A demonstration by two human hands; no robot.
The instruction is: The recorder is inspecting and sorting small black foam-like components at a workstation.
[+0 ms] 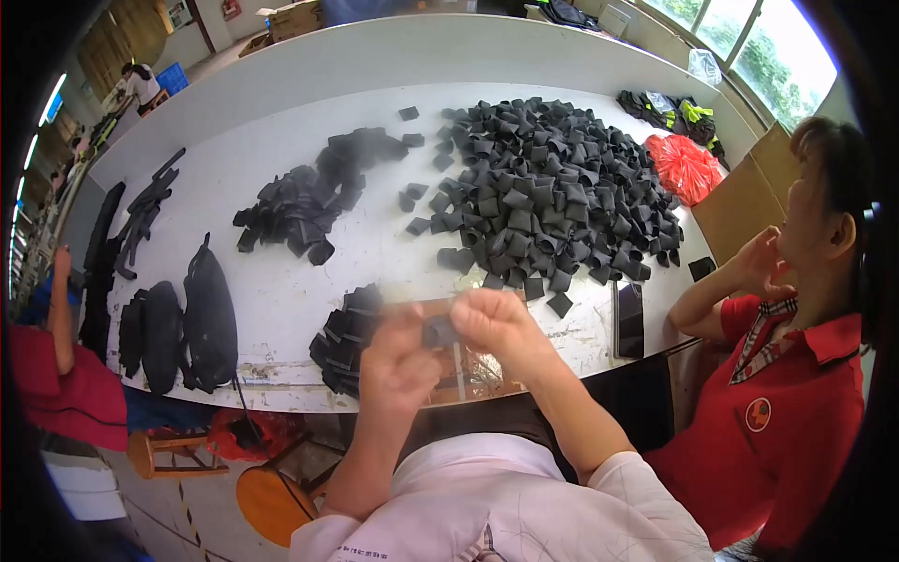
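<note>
Both my hands are together over the table's near edge, with a small black fabric loop (437,331) between them. My right hand (494,323) pinches its right side, fingers curled and thumb pressed in. My left hand (401,363) is blurred by motion; its fingers are curled in at the piece's left side. Close beside my left hand lies a heap of flattened black fabric pieces (339,342). Beneath my hands shows a brown framed panel (449,379) with a shiny patch. A large pile of black fabric loops (552,187) covers the table's right side.
Another loose black heap (295,211) lies mid-left. Long black pouches (208,314) and straps (150,211) are farther left. A dark phone-like slab (628,320) and a red plastic bag (684,169) lie right. A person in red (777,412) sits close on my right; another red sleeve (70,384) is left.
</note>
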